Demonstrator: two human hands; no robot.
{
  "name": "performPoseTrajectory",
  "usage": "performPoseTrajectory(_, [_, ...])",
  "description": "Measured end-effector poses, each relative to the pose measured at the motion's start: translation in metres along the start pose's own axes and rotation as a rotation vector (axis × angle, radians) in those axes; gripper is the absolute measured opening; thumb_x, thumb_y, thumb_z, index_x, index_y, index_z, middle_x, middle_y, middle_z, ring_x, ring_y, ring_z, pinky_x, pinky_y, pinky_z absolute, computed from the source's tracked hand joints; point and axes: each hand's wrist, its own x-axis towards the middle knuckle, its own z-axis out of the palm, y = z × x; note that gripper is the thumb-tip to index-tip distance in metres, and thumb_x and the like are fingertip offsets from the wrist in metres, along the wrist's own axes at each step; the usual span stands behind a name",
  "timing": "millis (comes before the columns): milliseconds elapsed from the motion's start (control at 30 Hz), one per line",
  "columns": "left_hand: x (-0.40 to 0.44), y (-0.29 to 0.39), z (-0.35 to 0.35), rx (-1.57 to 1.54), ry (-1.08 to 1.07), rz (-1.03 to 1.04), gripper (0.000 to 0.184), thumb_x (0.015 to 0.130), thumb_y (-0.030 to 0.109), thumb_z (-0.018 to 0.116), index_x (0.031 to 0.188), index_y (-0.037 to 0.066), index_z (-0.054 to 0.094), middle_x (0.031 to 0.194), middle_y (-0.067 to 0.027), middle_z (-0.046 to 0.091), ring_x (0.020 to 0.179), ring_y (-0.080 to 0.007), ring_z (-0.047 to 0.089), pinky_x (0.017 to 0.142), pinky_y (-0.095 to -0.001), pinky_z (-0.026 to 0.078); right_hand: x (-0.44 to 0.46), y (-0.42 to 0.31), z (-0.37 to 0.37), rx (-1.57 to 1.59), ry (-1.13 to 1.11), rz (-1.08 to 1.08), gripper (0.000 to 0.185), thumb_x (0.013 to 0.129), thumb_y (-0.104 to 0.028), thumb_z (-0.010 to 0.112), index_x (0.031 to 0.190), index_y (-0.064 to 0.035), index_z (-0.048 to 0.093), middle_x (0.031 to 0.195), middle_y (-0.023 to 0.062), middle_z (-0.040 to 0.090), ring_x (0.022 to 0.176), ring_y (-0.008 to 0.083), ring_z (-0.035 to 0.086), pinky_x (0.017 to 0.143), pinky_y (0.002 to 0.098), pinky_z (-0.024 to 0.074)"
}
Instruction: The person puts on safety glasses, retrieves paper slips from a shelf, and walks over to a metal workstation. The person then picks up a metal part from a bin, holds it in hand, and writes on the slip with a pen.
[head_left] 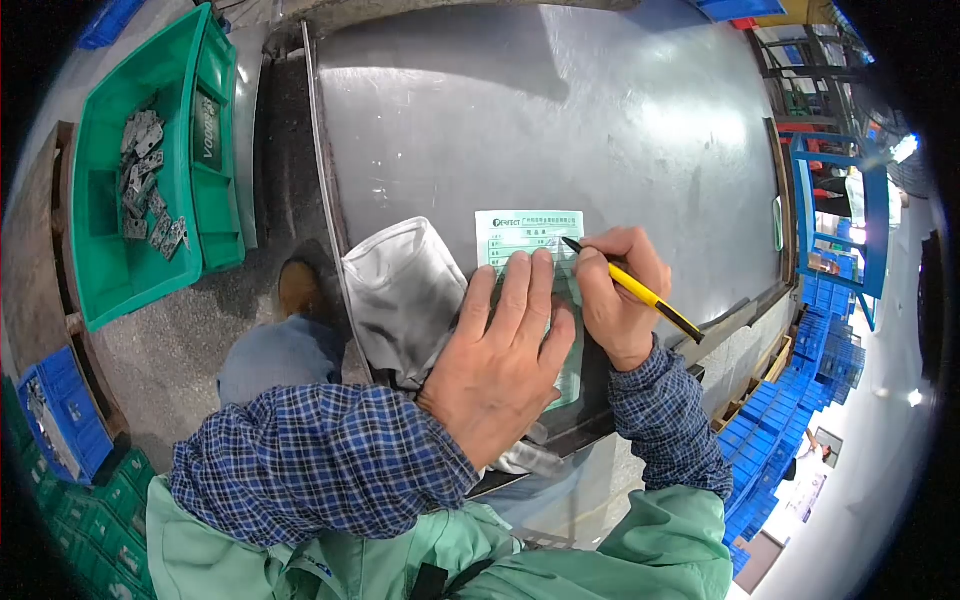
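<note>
A pale green printed form (530,228) lies on the grey metal table top near its front edge. My left hand (510,345) rests flat on the form with the fingers stretched out, covering much of its middle. In my right hand (622,295) is a yellow and black pen (655,303), pinched between thumb and fingers. The pen's dark tip meets the upper right part of the form, beside its printed lines. Left of my left hand lies a crumpled grey-white cloth glove (405,285), partly under the wrist.
At the left stands a green bin (150,275) holding several flat metal parts (145,180). Lower left is a blue crate (65,415). Stacked blue crates (770,420) and a blue metal frame (873,230) stand to the right. The metal table (560,120) extends ahead.
</note>
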Motion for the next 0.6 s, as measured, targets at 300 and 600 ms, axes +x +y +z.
performPoseTrajectory(300, [-0.0003,-0.0005,0.0005,-0.003,-0.003,0.005,0.074,0.069,0.048,0.08,0.122,0.003,0.056,0.143,-0.0258,0.043,0.135,-0.0371,0.039,0.11,-0.0498,0.033,0.0,0.0008,-0.002,-0.016,-0.008,-0.016,0.003,0.077,0.002,0.061,0.079,0.0009,0.06,0.06,0.0075,0.06,0.05,0.0101,0.056,0.048,0.0261,0.0446])
performPoseTrajectory(600, [-0.0004,-0.0004,0.0004,0.011,0.002,0.008,0.074,0.069,0.047,0.08,0.123,0.003,0.056,0.143,-0.0255,0.042,0.134,-0.0368,0.039,0.11,-0.0497,0.033,-0.0029,0.0026,-0.0034,0.05,0.031,0.066,0.002,0.078,0.002,0.06,0.079,0.0004,0.059,0.061,0.0058,0.06,0.051,0.0088,0.055,0.049,0.0254,0.0441])
